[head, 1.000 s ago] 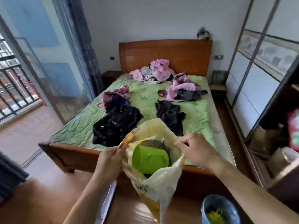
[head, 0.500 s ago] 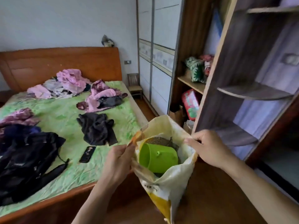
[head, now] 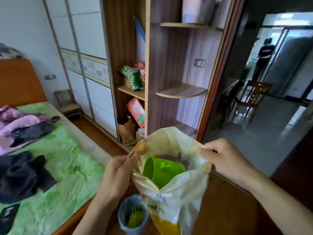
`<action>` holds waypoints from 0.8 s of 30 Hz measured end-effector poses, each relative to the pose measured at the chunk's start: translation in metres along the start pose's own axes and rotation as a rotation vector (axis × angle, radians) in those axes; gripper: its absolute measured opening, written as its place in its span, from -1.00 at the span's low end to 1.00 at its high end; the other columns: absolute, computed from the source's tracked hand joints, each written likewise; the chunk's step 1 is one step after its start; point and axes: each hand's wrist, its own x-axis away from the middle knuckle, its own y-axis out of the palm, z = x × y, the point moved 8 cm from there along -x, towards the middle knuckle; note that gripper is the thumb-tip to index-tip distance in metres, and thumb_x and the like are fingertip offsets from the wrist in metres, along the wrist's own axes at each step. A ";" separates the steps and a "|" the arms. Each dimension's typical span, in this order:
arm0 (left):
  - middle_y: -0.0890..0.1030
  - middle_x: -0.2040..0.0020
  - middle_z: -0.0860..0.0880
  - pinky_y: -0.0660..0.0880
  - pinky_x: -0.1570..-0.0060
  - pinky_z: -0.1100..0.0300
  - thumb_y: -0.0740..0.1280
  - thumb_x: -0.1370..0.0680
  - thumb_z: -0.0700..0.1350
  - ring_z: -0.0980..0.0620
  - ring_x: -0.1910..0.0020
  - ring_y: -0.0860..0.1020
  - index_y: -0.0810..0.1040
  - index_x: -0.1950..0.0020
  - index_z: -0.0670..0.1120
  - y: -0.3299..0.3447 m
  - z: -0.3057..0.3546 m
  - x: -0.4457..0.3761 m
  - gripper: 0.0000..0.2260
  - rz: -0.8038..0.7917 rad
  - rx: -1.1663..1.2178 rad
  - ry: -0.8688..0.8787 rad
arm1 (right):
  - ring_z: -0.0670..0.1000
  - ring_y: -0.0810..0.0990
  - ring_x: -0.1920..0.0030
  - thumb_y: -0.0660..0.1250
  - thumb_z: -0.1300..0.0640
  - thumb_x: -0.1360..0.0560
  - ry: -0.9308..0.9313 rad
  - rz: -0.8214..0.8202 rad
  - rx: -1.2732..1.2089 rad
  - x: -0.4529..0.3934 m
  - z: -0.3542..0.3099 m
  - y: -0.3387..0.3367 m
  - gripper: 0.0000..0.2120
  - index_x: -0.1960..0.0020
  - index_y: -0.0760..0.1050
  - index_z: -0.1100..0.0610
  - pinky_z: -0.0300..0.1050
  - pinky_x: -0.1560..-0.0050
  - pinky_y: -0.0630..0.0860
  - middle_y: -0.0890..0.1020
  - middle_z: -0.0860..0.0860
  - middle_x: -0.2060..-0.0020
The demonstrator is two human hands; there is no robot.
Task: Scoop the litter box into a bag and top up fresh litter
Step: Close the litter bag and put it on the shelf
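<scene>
The person stands by the bed (head: 67,167), holding a litter bag (head: 177,197) up in front of the chest with both hands. The left hand (head: 116,177) pinches the near-left edge of the bag's mouth, thumb and fingers closed on the plastic. The right hand (head: 225,158) grips the far-right edge the same way, fingers curled over the rim. Between them the mouth is stretched wide.

Inside the bag sits a green cup (head: 162,172), tipped on its side with its open end facing left and up, towards the left hand. Its long axis runs roughly from left hand to right hand. Dark litter (head: 183,161) shows just behind it.

The cup lies about midway between the hands, below the fingers of each. I judge either hand could drop in for it, though one must let go of the rim first. Both forearms reach forward, bent at the elbow, wrists level.

Below the bag, on the floor, stands a bin (head: 128,216) with something green in it. No litter box is visible. A doorway (head: 271,99) opens on the right.
</scene>
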 end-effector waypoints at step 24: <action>0.30 0.58 -0.04 0.21 0.62 0.35 0.23 -0.64 -0.24 0.10 0.65 0.27 0.45 0.29 -0.28 0.303 0.084 -0.202 -0.70 -0.100 0.141 0.077 | -0.01 0.28 0.52 0.32 0.07 -0.57 0.088 0.219 -0.138 -0.107 0.234 -0.218 -0.52 0.39 0.28 0.35 -0.09 0.40 0.21 0.27 0.06 0.54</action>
